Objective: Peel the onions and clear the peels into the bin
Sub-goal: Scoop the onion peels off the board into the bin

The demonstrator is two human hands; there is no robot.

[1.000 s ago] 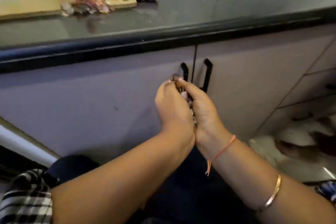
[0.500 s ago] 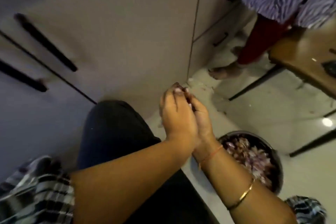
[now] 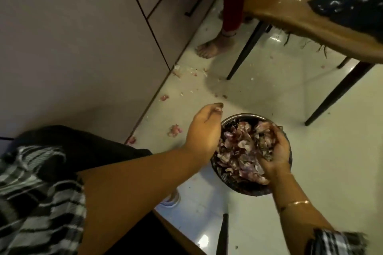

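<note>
Onion peels (image 3: 242, 147) heaped in bin (image 3: 244, 191) on floor (image 3: 269, 93) | right hand (image 3: 276, 151) grip cupped round peels | left hand (image 3: 204, 128) beside rim, grip curled, contents unclear

Dim, warm indoor light. Glossy floor (image 3: 269, 93) carries small bright glare spots beneath the chair (image 3: 290, 16) and near the bottom of view, consistent with an overhead source. Cabinet fronts (image 3: 72, 37) lie in shade. Focus soft overall; peels (image 3: 244, 147) low in contrast, checked sleeve (image 3: 37, 192) smeared. Straight cabinet seams bow toward the frame edges.
</note>
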